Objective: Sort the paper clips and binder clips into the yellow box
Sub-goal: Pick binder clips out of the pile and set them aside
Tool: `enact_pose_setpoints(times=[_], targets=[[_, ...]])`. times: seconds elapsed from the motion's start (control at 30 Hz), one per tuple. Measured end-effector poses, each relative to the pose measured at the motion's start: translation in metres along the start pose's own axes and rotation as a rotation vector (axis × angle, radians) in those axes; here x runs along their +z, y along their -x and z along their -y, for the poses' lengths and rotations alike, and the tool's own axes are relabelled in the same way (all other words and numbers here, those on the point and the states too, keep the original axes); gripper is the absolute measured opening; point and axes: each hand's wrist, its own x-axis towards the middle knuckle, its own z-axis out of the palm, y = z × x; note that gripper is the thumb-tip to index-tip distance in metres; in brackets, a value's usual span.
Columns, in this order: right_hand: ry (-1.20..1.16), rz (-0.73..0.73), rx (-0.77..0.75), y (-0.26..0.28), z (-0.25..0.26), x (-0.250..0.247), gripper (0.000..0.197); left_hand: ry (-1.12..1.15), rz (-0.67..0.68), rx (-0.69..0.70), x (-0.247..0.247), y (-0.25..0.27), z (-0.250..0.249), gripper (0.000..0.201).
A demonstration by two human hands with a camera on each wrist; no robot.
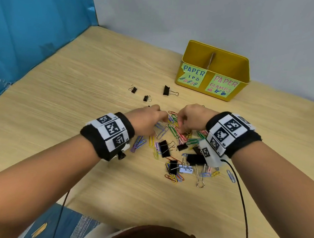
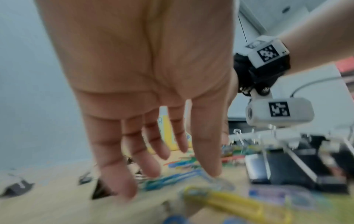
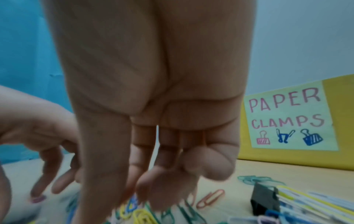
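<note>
The yellow box (image 1: 242,72) stands at the back right, with a divider and labels "PAPER ..IPS" on the left and "PAPER CLAMPS" (image 3: 287,119) on the right. Coloured paper clips (image 1: 170,128) and black binder clips (image 1: 164,148) lie heaped mid-table. Three binder clips (image 1: 169,91) lie apart nearer the box. My left hand (image 1: 163,119) reaches down with straight, spread fingers (image 2: 114,174) that touch blue paper clips (image 2: 172,178). My right hand (image 1: 180,126) points down into the heap. Its thumb and fingertips (image 3: 166,189) meet in blur over the clips, so any hold is unclear.
A blue panel (image 1: 30,41) bounds the wooden table (image 1: 82,79) on the left and a grey wall runs behind. Black cables (image 1: 242,203) trail from both wristbands over the near table edge. A large binder clip (image 3: 265,200) lies just right of my right hand.
</note>
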Motion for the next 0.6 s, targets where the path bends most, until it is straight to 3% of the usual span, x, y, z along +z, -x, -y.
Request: enact_pose_setpoints(times=[0.13,0.23,0.43,0.53,0.6], targets=[[-0.061,0.189,0.039,0.011,0.0,0.0,0.01,0.037,0.115,0.158,0.001,0.003,-0.013,0.042],[-0.065,0.243,0.051,0.013,0.003,0.003,0.02,0.074,0.112,0.193,0.01,0.003,-0.021,0.023],[0.158,0.197,0.126,0.018,0.009,0.012,0.035,0.351,0.186,0.207,0.012,0.02,-0.012,0.006],[0.219,0.182,0.141,0.019,0.013,0.015,0.042,0.283,0.354,0.174,0.016,0.028,-0.009,0.012],[0.253,0.155,0.138,0.018,0.017,0.017,0.048,0.211,0.373,0.134,0.021,0.028,-0.008,0.02]])
